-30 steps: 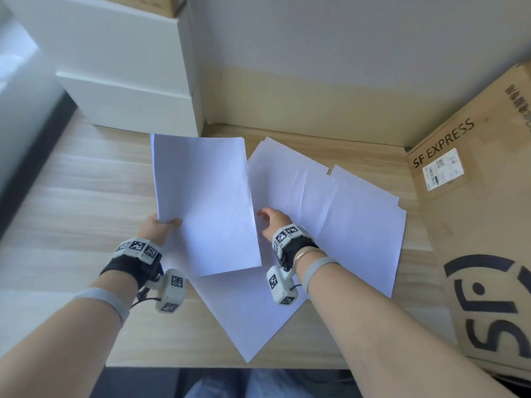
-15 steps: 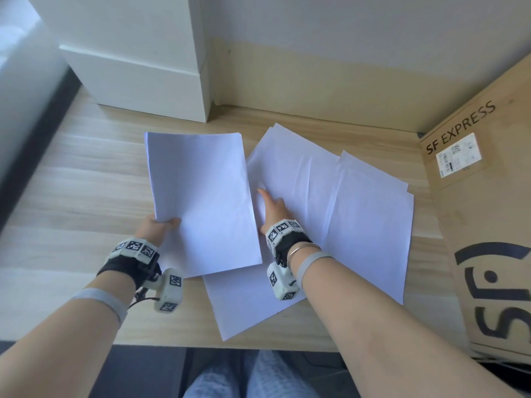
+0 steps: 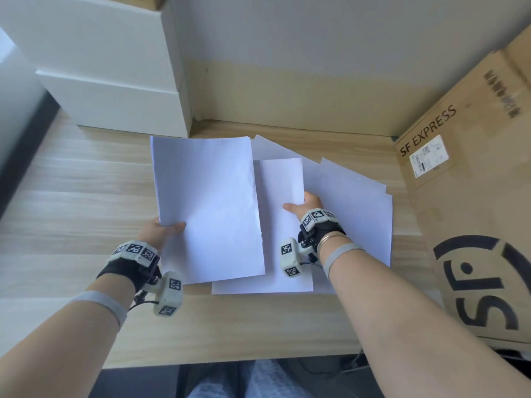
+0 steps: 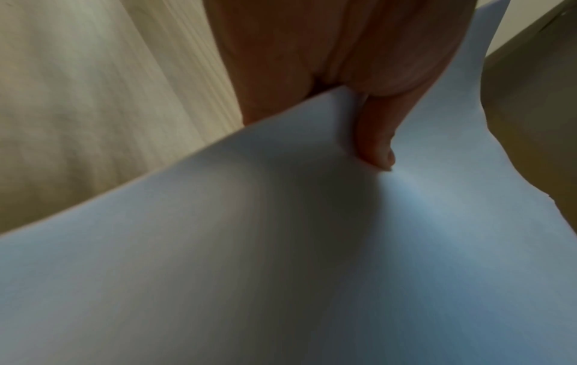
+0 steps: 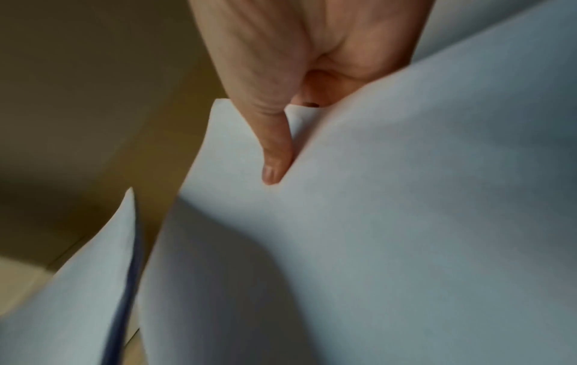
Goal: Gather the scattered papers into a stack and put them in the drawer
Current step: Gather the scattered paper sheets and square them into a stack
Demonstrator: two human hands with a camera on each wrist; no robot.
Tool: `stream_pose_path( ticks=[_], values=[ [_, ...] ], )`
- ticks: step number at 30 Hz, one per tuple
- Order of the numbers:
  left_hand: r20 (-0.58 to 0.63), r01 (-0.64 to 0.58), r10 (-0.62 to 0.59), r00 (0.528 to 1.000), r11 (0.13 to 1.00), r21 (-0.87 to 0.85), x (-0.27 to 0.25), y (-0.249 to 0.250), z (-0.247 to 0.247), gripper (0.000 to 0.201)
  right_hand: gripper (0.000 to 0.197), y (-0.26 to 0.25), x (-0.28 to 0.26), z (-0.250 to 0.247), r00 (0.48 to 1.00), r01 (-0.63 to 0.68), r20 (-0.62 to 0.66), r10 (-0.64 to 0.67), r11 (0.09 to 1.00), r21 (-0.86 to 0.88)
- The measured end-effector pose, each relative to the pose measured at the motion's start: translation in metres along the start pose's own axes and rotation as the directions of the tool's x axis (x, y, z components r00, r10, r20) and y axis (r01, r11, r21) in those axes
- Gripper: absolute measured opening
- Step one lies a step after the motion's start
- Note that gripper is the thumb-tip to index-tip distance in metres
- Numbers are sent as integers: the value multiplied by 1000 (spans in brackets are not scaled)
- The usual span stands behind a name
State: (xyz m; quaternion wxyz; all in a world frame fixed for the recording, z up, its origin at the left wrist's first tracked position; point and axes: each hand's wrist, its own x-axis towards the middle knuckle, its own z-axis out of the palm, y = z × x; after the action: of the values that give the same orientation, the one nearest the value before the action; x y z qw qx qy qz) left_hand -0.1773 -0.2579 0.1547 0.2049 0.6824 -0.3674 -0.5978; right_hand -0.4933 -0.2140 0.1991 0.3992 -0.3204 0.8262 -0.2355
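My left hand pinches the left edge of a held white sheet, lifted above the wooden desk; the left wrist view shows the thumb on top of the held white sheet. My right hand pinches the right edge of a second sheet, thumb on top, fingers hidden beneath; in the right wrist view the thumb lies on the second sheet. More loose sheets lie overlapped on the desk to the right. The white drawer unit stands at the back left, with its front closed.
A large SF EXPRESS cardboard box stands along the right side of the desk. A wall closes the back. The desk's front edge runs just before my knees.
My right hand went from resting on the sheets to pinching one sheet's right edge, which now lies squared up beside the held sheet. My left hand keeps its hold.
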Motion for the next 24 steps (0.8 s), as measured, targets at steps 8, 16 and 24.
stream_pose_path(
  ticks=[8,16,24],
  values=[
    [98,-1,-10,995,994,111,4,12,43,38,51,48,5,-79,940,-331,-136,314,934,-131],
    [157,9,-39,987,982,186,14,22,84,36,37,90,5,-120,852,-518,-245,463,811,-271],
    [191,34,-70,979,981,189,31,27,106,20,44,96,5,-130,847,-531,-217,486,802,-273]
  ],
)
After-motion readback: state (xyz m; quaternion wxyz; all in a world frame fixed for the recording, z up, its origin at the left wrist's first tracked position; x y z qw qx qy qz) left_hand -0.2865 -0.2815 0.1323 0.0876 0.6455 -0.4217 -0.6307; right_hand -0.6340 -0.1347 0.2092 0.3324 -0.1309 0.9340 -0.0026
